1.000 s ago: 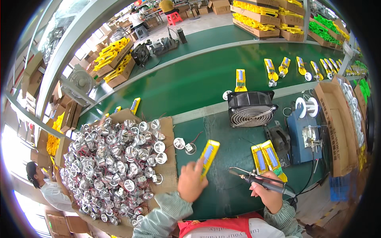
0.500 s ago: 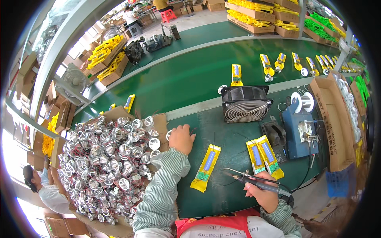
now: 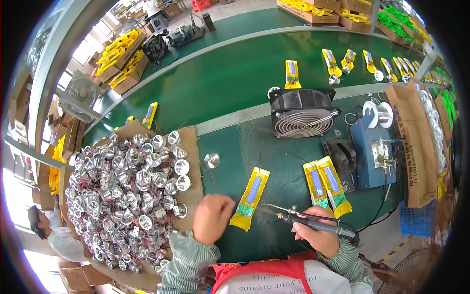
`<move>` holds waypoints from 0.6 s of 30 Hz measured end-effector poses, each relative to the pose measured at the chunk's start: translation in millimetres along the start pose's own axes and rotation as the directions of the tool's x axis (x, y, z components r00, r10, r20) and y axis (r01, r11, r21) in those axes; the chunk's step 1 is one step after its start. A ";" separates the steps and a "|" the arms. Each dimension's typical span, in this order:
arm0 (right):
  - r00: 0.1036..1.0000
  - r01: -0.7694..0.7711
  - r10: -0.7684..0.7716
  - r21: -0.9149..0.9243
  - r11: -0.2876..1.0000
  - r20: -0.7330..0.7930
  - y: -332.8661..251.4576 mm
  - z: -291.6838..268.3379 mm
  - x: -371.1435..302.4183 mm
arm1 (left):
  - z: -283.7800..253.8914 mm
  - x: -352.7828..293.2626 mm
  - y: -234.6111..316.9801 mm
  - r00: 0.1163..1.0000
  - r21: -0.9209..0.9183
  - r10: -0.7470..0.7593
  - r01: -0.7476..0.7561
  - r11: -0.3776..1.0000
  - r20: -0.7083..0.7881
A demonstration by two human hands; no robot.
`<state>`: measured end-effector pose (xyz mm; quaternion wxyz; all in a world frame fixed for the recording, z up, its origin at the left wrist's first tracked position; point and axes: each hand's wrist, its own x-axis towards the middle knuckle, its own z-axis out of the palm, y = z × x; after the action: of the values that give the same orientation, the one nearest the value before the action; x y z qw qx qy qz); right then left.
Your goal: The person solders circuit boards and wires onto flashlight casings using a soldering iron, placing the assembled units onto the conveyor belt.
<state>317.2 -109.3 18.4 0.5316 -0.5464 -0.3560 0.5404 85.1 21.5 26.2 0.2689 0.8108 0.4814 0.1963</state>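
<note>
My right hand point(image 3: 319, 233) grips a soldering iron point(image 3: 320, 226) with a thin solder-feed tube along it. The iron's tip points left, just beside a yellow plastic casing point(image 3: 250, 198) holding a blue cylindrical battery and a green circuit board. My left hand point(image 3: 213, 218), slightly blurred, is left of that casing with its fingers curled in; whatever they might hold is hidden. Beyond it a single silver reflector cup point(image 3: 212, 160) with a thin wire lies on the green bench point(image 3: 230, 142). Two more yellow casings point(image 3: 327, 186) with batteries lie side by side above my right hand.
A heap of silver reflectors point(image 3: 132, 196) on cardboard fills the left. A black fan point(image 3: 304, 115), a blue solder feeder point(image 3: 373, 154) with a wire spool and a long cardboard box point(image 3: 413, 147) stand across the right. Yellow casings line the green conveyor point(image 3: 220, 73) behind.
My left hand has drawn back toward me from the reflector, which now lies uncovered on the bench. My right hand still holds the soldering iron, its tip slightly nearer the single casing. The view has shifted slightly.
</note>
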 end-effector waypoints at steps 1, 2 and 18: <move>1.000 -0.008 0.007 0.012 1.000 0.013 1.0 2.8 0.5 | 3.7 -9.8 2.2 1.000 -0.042 -0.006 0.007 0.999 0.024; 1.000 -0.019 0.019 0.023 1.000 0.019 1.8 5.3 2.0 | 8.0 -15.9 2.7 1.000 -0.039 0.007 -0.006 0.999 0.009; 0.995 -0.036 0.038 -0.030 0.999 0.089 8.4 24.8 14.6 | 22.5 -37.1 -5.6 0.999 -0.017 -0.041 0.041 0.999 -0.006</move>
<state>294.0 -92.0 11.0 0.4973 -0.5356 -0.3769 0.5690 77.4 -14.8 3.0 0.2782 0.7978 0.4971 0.1975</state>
